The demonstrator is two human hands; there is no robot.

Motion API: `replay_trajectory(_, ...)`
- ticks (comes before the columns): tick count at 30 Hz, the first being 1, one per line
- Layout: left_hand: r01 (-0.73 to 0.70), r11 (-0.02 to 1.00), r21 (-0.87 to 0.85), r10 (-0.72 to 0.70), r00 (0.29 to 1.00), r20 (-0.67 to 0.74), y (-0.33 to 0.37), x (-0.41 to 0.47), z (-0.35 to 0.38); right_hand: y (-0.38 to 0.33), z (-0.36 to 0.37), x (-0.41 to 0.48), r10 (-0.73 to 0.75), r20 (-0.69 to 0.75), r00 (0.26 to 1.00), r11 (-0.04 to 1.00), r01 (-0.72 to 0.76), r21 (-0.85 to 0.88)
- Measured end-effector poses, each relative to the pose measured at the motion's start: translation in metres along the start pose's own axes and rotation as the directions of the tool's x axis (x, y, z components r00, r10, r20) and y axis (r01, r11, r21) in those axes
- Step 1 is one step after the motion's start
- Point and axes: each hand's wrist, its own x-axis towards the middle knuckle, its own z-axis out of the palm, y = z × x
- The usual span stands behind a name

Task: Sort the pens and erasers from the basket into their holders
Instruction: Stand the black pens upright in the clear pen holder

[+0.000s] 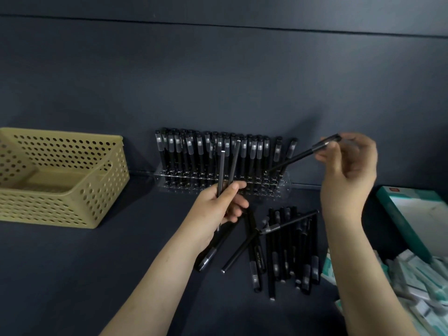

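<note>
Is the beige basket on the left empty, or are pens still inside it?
Empty, as far as visible: the basket shows only its bare floor inside. The strip behind its front wall is hidden.

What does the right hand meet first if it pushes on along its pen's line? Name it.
Probably the clear pen holder: the right hand aims its black pen at its right end; depth unclear.

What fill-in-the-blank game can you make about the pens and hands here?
The right hand pinches one black ____ above the clear holder.
The left hand grips ____ pens pointing up.
The yellow basket stands to the ____ of the holder.
Missing words: pen; two; left.
</note>
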Motion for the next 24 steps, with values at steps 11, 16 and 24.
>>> replay_trajectory(11,0.059,0.976,-0.207,-0.053,0.998,0.032,0.003,0.001,0.004,0.005,0.012,-0.008,-0.143,0.14,0.98,0.957,0.173,-0.232)
replay_trajectory(16,0.043,0.976,-0.214,-0.042,0.999,0.012,0.005,0.0,0.002,0.01,0.024,0.001,-0.268,0.289,0.919,0.859,0.364,-0.36)
replay_trajectory(24,0.006,0.983,-0.185,-0.01,1.0,-0.019,0.004,0.0,-0.003,0.029,0.033,0.003,-0.28,0.408,0.869,0.711,0.474,-0.52)
